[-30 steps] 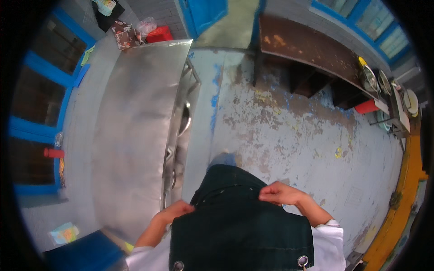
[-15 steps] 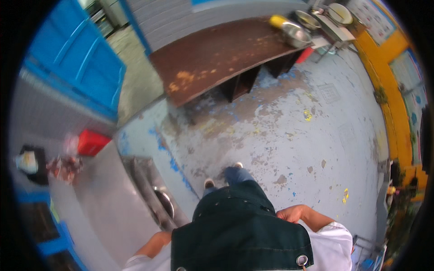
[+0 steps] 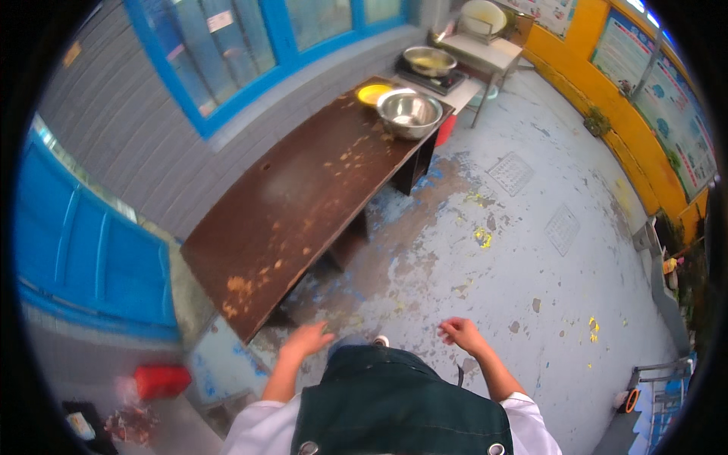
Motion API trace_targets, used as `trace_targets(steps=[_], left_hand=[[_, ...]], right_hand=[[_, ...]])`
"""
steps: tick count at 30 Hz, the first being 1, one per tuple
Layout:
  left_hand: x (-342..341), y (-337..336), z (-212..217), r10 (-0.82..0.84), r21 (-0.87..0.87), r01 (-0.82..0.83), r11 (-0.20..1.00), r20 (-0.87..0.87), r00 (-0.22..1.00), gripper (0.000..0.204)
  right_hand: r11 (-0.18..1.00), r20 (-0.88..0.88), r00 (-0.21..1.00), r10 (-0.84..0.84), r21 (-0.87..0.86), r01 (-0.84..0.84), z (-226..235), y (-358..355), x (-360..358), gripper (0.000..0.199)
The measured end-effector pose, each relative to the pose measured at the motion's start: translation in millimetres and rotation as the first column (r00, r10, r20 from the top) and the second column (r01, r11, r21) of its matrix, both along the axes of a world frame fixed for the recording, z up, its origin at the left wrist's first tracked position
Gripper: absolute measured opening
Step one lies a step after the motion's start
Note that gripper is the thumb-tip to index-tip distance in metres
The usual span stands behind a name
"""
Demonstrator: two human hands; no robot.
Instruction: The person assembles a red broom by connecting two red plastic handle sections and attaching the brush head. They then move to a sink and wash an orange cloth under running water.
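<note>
My left hand (image 3: 306, 338) hangs in the air beside my dark green apron (image 3: 402, 402), near the close corner of a long brown table (image 3: 303, 212). Its fingers are loosely stretched, and nothing shows in them. To the right of the apron, my right hand (image 3: 459, 334) is raised over the floor. Its fingers are slightly bent and apart, with nothing visible in them. Neither hand touches the table. At the table's far end stand a steel bowl (image 3: 409, 114) and a yellow plate-like item (image 3: 374, 94).
Beyond the table, a metal pan (image 3: 430, 61) sits on a black cooker (image 3: 431, 77). A blue door (image 3: 98, 243) stands at the left, with a red box (image 3: 162, 381) below it. Worn grey floor (image 3: 531, 288) runs along the right, beside a yellow wall (image 3: 569, 76).
Both hands have come away from my sides and now hang out in front of the apron. My view has turned right, and the brown table is closer.
</note>
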State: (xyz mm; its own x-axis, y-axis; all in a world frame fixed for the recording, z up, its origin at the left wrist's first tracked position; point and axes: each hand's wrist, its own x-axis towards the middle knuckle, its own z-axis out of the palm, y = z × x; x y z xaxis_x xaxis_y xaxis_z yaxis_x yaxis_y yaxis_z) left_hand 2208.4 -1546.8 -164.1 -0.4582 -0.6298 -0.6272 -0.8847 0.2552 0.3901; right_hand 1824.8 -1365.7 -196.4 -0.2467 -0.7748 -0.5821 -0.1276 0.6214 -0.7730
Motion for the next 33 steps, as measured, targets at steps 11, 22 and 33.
trace_targets(steps=[11,22,33], left_hand=[[-340,-179,-67,-0.587,0.02,0.601,0.799,-0.185,0.788,0.048],[-634,-390,-54,-0.734,-0.015,0.758,0.652,-0.264,0.626,0.053],[-876,-594,-26,-0.302,-0.059,0.322,0.945,-0.537,0.788,0.05]], right_hand=[[0.845,-0.406,0.887,0.221,-0.374,-0.382,-65,-252,-149,0.026],[0.677,-0.434,0.709,0.556,0.731,-0.083,-204,-20,-441,0.018],[0.658,-0.288,0.671,0.684,0.64,-0.397,-269,-303,-752,0.033]])
